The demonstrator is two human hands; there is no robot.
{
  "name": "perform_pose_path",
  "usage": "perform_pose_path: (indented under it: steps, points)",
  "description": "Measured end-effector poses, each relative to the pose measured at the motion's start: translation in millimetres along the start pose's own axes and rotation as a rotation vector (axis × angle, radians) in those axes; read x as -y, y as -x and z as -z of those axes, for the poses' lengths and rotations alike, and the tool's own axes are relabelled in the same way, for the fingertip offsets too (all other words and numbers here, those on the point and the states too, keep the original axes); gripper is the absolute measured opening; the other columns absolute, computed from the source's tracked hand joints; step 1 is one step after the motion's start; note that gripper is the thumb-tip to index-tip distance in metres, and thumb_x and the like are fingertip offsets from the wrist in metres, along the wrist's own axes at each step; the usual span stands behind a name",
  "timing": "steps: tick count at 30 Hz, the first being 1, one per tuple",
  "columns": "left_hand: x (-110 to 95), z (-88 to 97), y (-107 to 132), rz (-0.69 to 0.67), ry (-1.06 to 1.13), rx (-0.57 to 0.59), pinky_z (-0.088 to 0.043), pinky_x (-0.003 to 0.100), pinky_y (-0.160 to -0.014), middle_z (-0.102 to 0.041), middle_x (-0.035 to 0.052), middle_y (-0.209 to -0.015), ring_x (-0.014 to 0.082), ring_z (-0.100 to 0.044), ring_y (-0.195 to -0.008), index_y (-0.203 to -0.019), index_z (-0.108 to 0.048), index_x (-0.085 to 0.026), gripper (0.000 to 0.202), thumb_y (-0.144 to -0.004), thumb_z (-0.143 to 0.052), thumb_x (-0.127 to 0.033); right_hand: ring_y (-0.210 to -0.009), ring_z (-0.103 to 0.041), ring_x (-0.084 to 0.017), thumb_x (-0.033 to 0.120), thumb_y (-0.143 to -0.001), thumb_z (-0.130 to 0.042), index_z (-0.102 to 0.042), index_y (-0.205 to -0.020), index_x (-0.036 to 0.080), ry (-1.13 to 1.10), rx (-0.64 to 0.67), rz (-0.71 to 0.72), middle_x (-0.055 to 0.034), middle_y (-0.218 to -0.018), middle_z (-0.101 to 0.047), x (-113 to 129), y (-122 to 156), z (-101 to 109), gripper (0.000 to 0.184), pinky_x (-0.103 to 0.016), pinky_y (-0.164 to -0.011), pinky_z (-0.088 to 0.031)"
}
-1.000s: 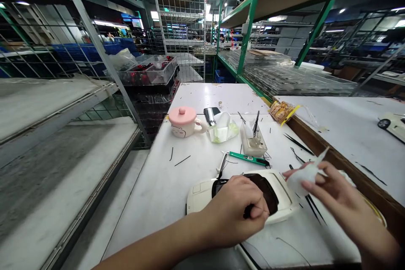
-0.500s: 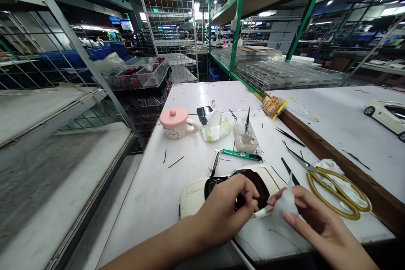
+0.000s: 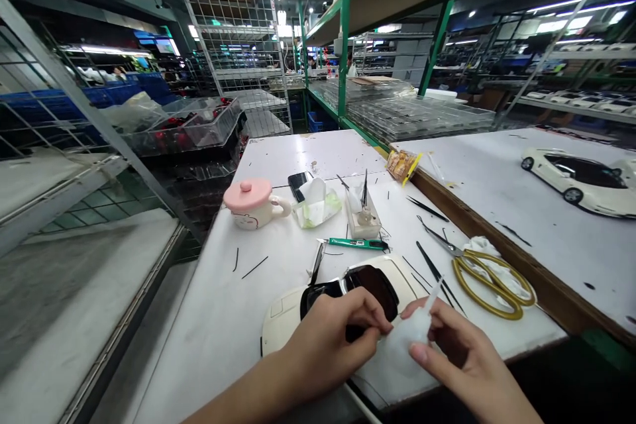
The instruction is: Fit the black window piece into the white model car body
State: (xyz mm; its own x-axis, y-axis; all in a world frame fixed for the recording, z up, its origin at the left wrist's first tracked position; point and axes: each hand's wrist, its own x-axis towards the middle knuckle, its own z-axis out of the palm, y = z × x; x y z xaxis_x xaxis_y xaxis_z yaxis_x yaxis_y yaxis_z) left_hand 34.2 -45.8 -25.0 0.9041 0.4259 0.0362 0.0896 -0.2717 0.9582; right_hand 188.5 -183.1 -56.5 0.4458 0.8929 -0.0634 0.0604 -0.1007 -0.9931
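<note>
Right hand [image 3: 460, 351] holds 1 bottle [image 3: 405, 338] | left hand [image 3: 335, 331] over 1 car [image 3: 283, 318]

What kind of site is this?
Probably a small assembly workshop or factory for model cars. A white model car lies on the bench among scissors and a green cutter; another car stands at right, with what look like more on a rack behind.
</note>
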Motion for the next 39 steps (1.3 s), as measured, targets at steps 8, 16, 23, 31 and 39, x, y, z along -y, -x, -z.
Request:
perform_pose_path:
  steps: [8, 16, 23, 31, 39]
  points:
    - [-9.0, 7.8, 0.8, 0.06, -0.07, 0.111, -0.05, 0.023, -0.082, -0.076, 0.0009, -0.096, 0.0164, -0.07, -0.091, -0.114, -0.051, -0.021, 0.041, -0.08, -0.074, -0.026, -0.064, -0.049, -0.012, 0.053, -0.081, -0.07, -0.066, -0.089, 0.021, -0.029, 0.088, 0.035, 0.0031, -0.067, -0.049, -3.9, -5.4, -13.0, 0.033, -0.022, -0.06, -0.043]
    - [-3.5, 4.5, -1.6, 0.12, -0.278, 0.085, -0.046, 0.024, -0.076, -0.073, -0.0033, -0.084, 0.0149, -0.066, -0.078, -0.11, -0.051, -0.023, 0.03, -0.087, -0.065, -0.035, -0.08, -0.063, -0.02, 0.049, -0.096, -0.043, -0.059, -0.11, 0.023, 0.694, -0.486, 0.145, -0.0066, -0.097, -0.067, -8.4, -15.7, 81.6, 0.033, -0.031, -0.07, -0.048]
    - [-1.7, 4.7, -2.8, 0.08, -0.343, 0.059, -0.046, 0.024, -0.074, -0.07, -0.0013, -0.083, 0.0155, -0.065, -0.078, -0.105, -0.055, -0.022, 0.027, -0.085, -0.064, -0.038, -0.083, -0.064, -0.02, 0.028, -0.1, -0.044, -0.063, -0.109, 0.02, 1.291, -0.534, -0.091, -0.0066, -0.111, -0.068, -2.0, -80.5, 135.2, 0.023, -0.035, -0.071, -0.048]
    - [-6.5, 1.9, -1.1, 0.03, -0.273, 0.04, -0.045, 0.021, -0.069, -0.07, -0.0028, -0.079, 0.0133, -0.063, -0.072, -0.103, -0.057, -0.021, 0.027, -0.078, -0.066, -0.028, -0.081, -0.065, -0.015, 0.036, -0.097, -0.059, -0.064, -0.1, 0.014, 1.672, -0.336, -0.323, -0.0036, -0.094, -0.066, 4.9, -105.7, 129.7, 0.023, -0.034, -0.074, -0.056]
    - [-10.8, 1.9, 0.4, 0.101, -0.263, 0.063, -0.043, 0.022, -0.073, -0.067, -0.0011, -0.086, 0.0138, -0.061, -0.077, -0.102, -0.06, -0.02, 0.024, -0.08, -0.067, -0.027, -0.068, -0.062, -0.012, 0.038, -0.097, -0.058, -0.062, -0.099, 0.014, 1.756, -0.272, -0.292, 0.0003, -0.08, -0.063, 0.3, -101.7, 134.1, 0.025, -0.03, -0.065, -0.054]
